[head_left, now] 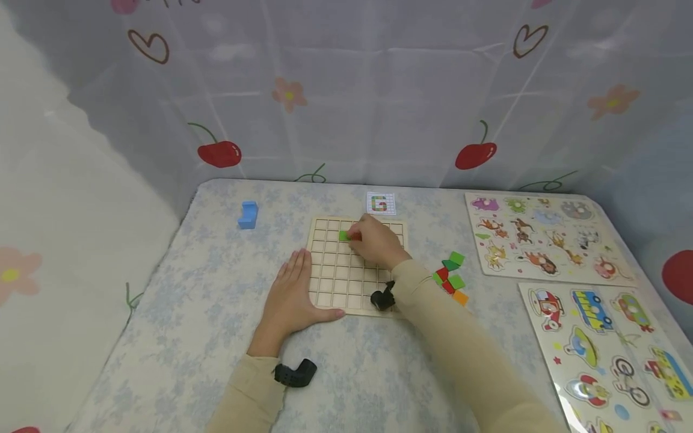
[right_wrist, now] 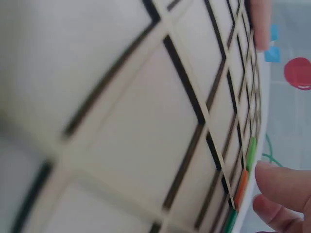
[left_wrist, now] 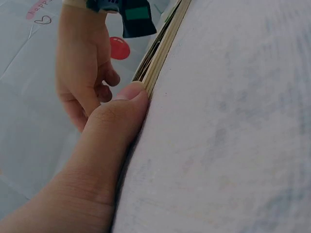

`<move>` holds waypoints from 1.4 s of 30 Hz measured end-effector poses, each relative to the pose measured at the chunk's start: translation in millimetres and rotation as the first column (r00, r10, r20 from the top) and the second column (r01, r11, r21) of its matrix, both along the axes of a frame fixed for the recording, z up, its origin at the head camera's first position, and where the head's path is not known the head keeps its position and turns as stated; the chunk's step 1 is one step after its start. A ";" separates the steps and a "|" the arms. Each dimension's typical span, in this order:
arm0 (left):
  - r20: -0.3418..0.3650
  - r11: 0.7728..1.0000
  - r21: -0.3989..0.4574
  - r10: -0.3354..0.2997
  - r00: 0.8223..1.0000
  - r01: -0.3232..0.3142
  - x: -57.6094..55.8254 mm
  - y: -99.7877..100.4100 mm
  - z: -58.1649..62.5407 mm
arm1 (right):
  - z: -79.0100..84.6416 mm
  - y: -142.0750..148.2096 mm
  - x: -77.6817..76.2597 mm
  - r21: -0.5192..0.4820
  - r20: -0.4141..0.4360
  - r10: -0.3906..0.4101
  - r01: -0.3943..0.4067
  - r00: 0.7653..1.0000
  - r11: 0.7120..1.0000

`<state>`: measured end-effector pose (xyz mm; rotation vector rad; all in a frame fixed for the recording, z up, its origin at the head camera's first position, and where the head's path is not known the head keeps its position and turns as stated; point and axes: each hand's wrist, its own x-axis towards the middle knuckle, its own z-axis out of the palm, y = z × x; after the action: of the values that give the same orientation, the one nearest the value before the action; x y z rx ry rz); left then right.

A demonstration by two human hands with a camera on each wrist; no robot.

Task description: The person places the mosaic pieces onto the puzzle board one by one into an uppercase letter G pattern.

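A wooden grid board (head_left: 341, 270) lies on the table. My left hand (head_left: 292, 294) rests at its front left corner, fingers straight along the left edge; the thumb (left_wrist: 124, 111) touches the front edge. Over the far rows, my right hand (head_left: 379, 240) has its fingers bent, thumb and finger at an orange tile (right_wrist: 241, 188) low in the grid. A green tile (head_left: 343, 236) sits beside it, and a dark green tile (right_wrist: 231, 222) on its other side. The right hand covers the board's far right part in the head view.
Loose green, red and orange tiles (head_left: 456, 281) lie right of the board. Behind it is a card (head_left: 381, 203) with a coloured-square pattern. A blue block-like piece (head_left: 248, 215) stands back left. Animal (head_left: 541, 237) and vehicle (head_left: 601, 355) peg puzzles fill the right side.
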<state>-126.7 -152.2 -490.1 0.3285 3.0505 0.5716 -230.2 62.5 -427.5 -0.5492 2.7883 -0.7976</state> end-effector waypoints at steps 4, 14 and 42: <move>0.007 1.000 0.014 0.005 1.000 -0.005 0.5 -0.3 0.7 | 3.9 22.6 5.9 0.003 0.023 0.005 -0.005 1.000 1.000; 0.018 1.000 0.016 -0.007 1.000 0.007 -0.5 1.4 6.9 | 17.1 119.2 31.1 0.110 0.080 -0.162 0.153 0.984 0.982; 0.003 1.000 0.004 -0.015 1.000 0.015 -5.1 0.6 3.6 | -1.8 179.2 35.2 0.068 0.146 -0.115 0.106 0.982 0.992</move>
<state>-131.8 -151.6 -486.5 0.3504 3.0411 0.5767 -195.0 241.7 -429.3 -0.3118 2.7123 -0.7410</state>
